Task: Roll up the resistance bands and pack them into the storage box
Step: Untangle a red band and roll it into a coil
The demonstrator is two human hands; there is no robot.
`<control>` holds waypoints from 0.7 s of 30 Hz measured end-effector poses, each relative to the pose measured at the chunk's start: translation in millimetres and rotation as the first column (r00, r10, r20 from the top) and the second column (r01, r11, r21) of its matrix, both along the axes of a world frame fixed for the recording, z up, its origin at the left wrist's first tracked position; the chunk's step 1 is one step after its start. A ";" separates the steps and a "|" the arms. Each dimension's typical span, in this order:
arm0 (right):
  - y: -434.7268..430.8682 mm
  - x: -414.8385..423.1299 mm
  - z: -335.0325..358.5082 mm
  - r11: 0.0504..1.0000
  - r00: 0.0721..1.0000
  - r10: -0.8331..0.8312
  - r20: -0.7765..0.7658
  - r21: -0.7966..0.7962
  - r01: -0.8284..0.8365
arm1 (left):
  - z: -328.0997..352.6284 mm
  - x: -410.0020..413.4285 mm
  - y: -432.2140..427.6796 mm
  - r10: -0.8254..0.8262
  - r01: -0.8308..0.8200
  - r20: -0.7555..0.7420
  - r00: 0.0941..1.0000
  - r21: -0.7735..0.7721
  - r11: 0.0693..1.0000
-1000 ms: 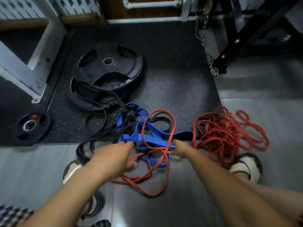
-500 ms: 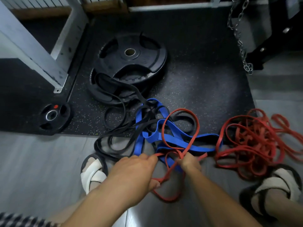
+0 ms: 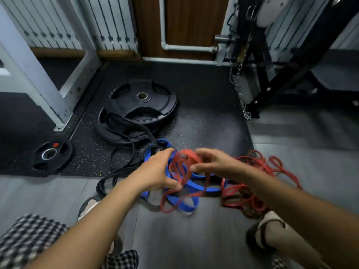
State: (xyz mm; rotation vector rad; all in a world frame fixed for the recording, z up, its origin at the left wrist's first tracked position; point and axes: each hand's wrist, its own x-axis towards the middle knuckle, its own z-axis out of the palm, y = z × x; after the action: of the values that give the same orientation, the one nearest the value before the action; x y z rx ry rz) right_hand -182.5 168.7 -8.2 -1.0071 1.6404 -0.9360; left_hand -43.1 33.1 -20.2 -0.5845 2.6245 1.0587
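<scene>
The fingers of the right hand are curling partway closed over a gathered bunch of the red band, thumb beneath and fingertips on top, so the band is being pinched between them. The left hand is closing on the same red band just beside it, its fingers folded around the strands and its thumb pressing a lower loop; motion blur is hiding the exact contact. Both hands are hovering directly above the blue band, which is lying in flat loops on the grey floor.

Loose red loops are hanging from the hands and draping across the blue band. To the right of the blue band, touching its end, a separate tangle of thin red bands is resting on the floor by a sandalled foot. To the left of the blue band, black bands are trailing onto the speckled black mat and over 2 stacked large weight plates behind it. Further left of the blue band, 1 small weight plate is sitting on the mat. Behind and right of the blue band, a chain is dangling from a black rack. No storage box is showing.
</scene>
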 end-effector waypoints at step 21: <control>91.6 -38.7 64.0 0.774 0.798 -0.599 0.062 -0.208 0.598 | -5.8 -47.7 78.2 0.312 -0.178 -0.133 0.941 0.591 0.787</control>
State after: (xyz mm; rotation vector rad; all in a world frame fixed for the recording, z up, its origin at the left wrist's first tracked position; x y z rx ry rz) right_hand -221.2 260.3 55.7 -0.6129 1.9399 -1.5678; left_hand -90.8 111.4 -26.0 -0.7018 2.2355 2.0037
